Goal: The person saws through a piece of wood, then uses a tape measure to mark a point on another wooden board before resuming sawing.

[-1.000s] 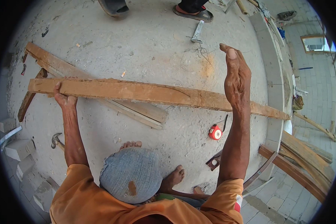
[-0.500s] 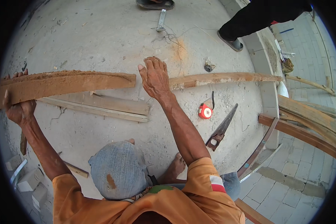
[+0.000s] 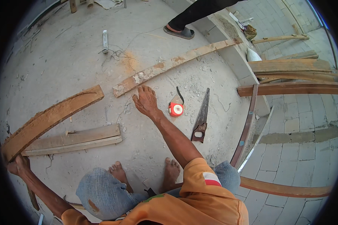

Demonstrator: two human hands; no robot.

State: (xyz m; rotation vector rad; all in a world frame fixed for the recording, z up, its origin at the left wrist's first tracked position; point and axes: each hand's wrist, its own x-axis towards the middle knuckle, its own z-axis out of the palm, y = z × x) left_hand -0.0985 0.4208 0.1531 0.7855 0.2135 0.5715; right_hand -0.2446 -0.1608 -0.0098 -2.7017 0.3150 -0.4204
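Observation:
My left hand (image 3: 18, 164) grips the near end of a rough brown plank (image 3: 56, 116) at the lower left, its far end angled toward the middle. My right hand (image 3: 146, 101) hangs open, fingers loosely bent, just below the near end of a stained, whitish plank (image 3: 165, 66) lying diagonally; whether it touches that plank I cannot tell. Right of that hand are a red tape measure (image 3: 175, 109) and a handsaw (image 3: 200, 123) with dark handle on the dusty concrete. Two pale boards (image 3: 75, 139) lie under the brown plank. My bare feet (image 3: 169, 172) are below.
A person's dark-trousered leg and sandal (image 3: 178, 32) are at top, by a low block ledge (image 3: 248, 79) running down the right. Beyond it lie stacked boards (image 3: 289, 65), a brown beam (image 3: 289, 89) and block paving (image 3: 296, 157). A metal piece (image 3: 105, 41) and wire lie further back.
My left hand and brown plank have swung down and left, apart from the whitish plank. My raised right hand has lowered leftward. The other person's leg has shifted; the view has turned.

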